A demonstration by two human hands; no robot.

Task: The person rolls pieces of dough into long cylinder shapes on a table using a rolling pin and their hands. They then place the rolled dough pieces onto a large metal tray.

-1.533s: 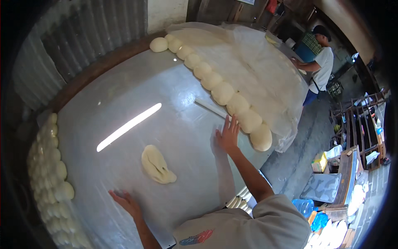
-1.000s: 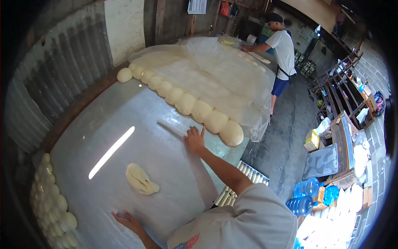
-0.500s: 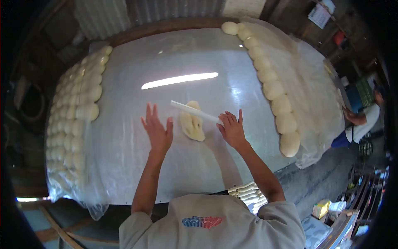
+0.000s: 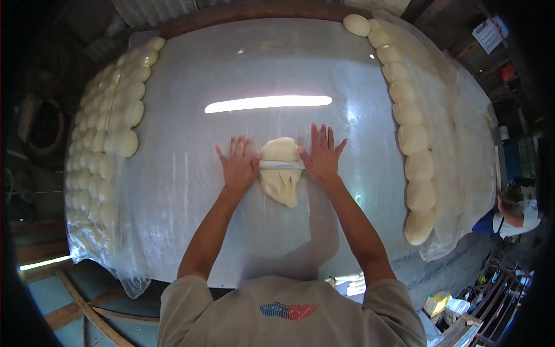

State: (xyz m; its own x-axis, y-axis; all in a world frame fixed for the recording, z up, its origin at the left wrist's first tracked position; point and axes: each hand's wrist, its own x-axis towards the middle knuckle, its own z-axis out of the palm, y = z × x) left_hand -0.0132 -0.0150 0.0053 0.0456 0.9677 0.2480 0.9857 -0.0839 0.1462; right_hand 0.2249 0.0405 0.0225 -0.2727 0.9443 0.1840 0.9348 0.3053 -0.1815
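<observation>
A flattened piece of pale dough (image 4: pixel 280 188) lies on the shiny metal table in front of me. Across its middle rests a thin white rolling pin (image 4: pixel 281 165), level from side to side. My left hand (image 4: pixel 238 165) is flat over the pin's left end, fingers stretched out and spread. Over the right end lies my right hand (image 4: pixel 324 157), likewise open with its fingers pointing away from me. Both palms hide the ends of the pin, and the dough shows between the two thumbs.
Rows of dough balls (image 4: pixel 95 139) under clear plastic fill the table's left side. Another line of dough balls (image 4: pixel 411 139) runs along the right beside a plastic sheet (image 4: pixel 457 156). Rolled dough pieces (image 4: pixel 355 286) show below the near edge. A person (image 4: pixel 514 217) stands far right.
The rolling pin went from slanted in my right hand to lying level across the dough. My left hand moved right onto its other end. The view shifted slightly.
</observation>
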